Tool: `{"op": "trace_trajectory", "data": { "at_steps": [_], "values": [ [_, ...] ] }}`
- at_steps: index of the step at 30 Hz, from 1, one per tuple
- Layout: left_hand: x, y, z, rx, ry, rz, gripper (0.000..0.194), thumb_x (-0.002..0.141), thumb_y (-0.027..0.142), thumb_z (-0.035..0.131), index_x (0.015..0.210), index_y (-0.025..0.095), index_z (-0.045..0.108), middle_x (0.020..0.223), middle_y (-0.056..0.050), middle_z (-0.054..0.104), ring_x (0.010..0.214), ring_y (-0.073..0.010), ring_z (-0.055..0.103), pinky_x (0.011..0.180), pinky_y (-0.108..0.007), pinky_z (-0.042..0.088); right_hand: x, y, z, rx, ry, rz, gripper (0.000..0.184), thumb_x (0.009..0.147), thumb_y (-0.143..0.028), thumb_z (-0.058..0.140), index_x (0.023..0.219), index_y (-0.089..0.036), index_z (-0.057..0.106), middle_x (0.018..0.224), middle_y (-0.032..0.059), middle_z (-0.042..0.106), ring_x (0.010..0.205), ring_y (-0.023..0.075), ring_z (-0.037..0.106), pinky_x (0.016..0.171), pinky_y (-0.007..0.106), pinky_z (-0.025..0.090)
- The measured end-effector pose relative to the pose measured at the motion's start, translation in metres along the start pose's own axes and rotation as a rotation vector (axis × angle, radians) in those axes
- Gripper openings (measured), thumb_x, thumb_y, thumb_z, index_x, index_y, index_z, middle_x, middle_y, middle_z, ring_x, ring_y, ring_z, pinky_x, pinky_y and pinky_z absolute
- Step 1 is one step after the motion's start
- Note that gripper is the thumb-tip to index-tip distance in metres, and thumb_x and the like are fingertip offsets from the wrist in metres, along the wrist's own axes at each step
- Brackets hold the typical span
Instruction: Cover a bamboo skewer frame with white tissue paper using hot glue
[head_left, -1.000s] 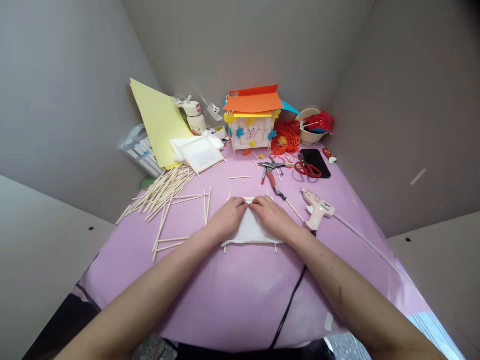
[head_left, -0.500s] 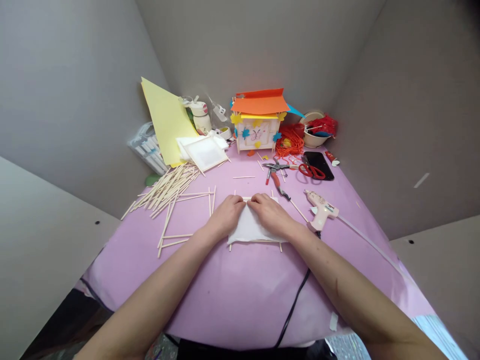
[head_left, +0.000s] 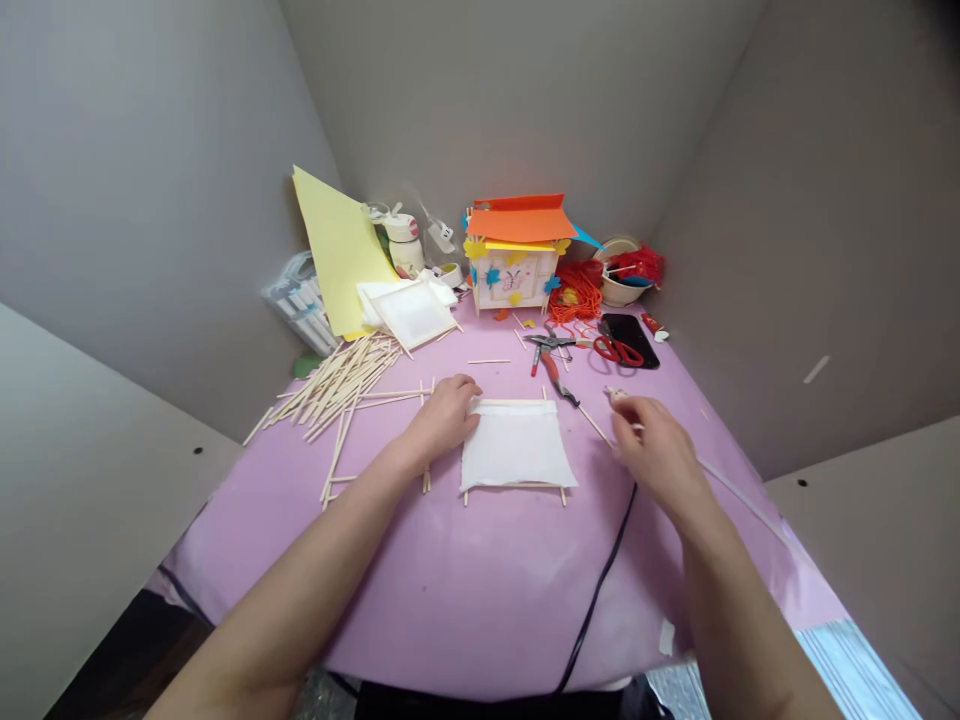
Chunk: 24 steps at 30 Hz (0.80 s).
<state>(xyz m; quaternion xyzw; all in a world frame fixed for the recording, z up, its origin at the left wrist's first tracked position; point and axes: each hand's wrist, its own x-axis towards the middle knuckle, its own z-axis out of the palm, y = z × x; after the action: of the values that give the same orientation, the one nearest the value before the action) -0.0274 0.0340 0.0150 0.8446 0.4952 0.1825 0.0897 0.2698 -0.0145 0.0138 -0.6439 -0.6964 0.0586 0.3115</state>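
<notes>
A white sheet (head_left: pixel 516 445) is laid flat on a frame of thin wooden sticks (head_left: pixel 514 401), on the pink-covered surface (head_left: pixel 420 610), between the two grips. The sheet is judged to be light and soft, apt to slide or crease if pushed, while the sticks look stiff but thin and easily snapped or sprung apart. Hold would best be taken at the frame's corners, where the stick ends project beyond the sheet. The left grip (head_left: pixel 442 420) is released and rests just beside the sheet's left edge, with nothing grasped. The right grip (head_left: pixel 658 440) is raised to the right of the sheet, its fingers (head_left: pixel 626 420) half curled close by a glue gun (head_left: pixel 618 395), which is mostly hidden behind the hand; whether it is grasped cannot be told. A black cord (head_left: pixel 600 590) runs below the right grip. Ahead of that grip lie pliers (head_left: pixel 550 368), red scissors (head_left: pixel 616 350) and a phone (head_left: pixel 634 335). Left of the left grip, a pile of loose sticks (head_left: pixel 334 385) is spread. Farther ahead stands a small stick house (head_left: pixel 514 265) with an orange paper roof.
</notes>
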Motion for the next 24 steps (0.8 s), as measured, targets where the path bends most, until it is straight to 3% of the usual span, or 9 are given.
{"op": "trace_trajectory", "data": {
  "at_steps": [3,6,13,17,24],
  "values": [
    [0.007,0.001,0.001,-0.003,-0.074,-0.007,0.046,0.077,0.013,0.052,0.123,0.013,0.055,0.123,-0.013,0.059,0.116,-0.0266,0.053,0.102,-0.042,0.042,-0.030,0.026,-0.020,-0.184,-0.064,0.351,0.036,0.088,-0.047,0.043,0.086,-0.017,0.064,0.083,0.0116,0.066,0.079,0.0259,0.061,0.069,0.035,0.044],
    [0.009,0.006,0.005,0.014,-0.129,-0.004,0.046,0.078,0.015,0.052,0.124,0.013,0.055,0.118,-0.013,0.062,0.112,-0.0273,0.056,0.099,-0.042,0.043,-0.041,0.030,-0.021,-0.250,-0.216,0.497,0.052,0.088,-0.059,0.036,0.074,-0.019,0.065,0.071,0.0117,0.066,0.070,0.0268,0.061,0.062,0.035,0.040],
    [-0.005,0.011,0.003,0.039,-0.148,-0.045,0.046,0.080,0.020,0.054,0.125,0.013,0.055,0.113,-0.013,0.063,0.106,-0.0267,0.058,0.093,-0.039,0.045,-0.017,0.018,-0.003,-0.312,-0.232,0.619,0.067,0.079,-0.075,0.035,0.081,-0.018,0.070,0.086,0.0196,0.070,0.079,0.0333,0.065,0.061,0.038,0.042],
    [-0.008,0.011,0.000,0.043,-0.124,-0.083,0.035,0.085,0.021,0.050,0.118,0.013,0.059,0.111,-0.011,0.064,0.102,-0.0243,0.059,0.090,-0.035,0.045,-0.010,0.021,0.000,-0.284,-0.228,0.678,0.055,0.075,-0.065,0.047,0.083,-0.017,0.071,0.091,0.0211,0.070,0.085,0.0356,0.065,0.064,0.039,0.044],
    [-0.006,0.008,0.006,0.111,-0.075,-0.161,0.028,0.083,0.015,0.047,0.105,0.016,0.064,0.110,-0.012,0.062,0.106,-0.0306,0.052,0.089,-0.045,0.042,-0.011,0.023,0.003,-0.202,-0.162,0.715,0.040,0.071,-0.056,0.052,0.074,-0.020,0.070,0.081,0.0171,0.070,0.082,0.0351,0.065,0.064,0.039,0.043]
  ]
}}
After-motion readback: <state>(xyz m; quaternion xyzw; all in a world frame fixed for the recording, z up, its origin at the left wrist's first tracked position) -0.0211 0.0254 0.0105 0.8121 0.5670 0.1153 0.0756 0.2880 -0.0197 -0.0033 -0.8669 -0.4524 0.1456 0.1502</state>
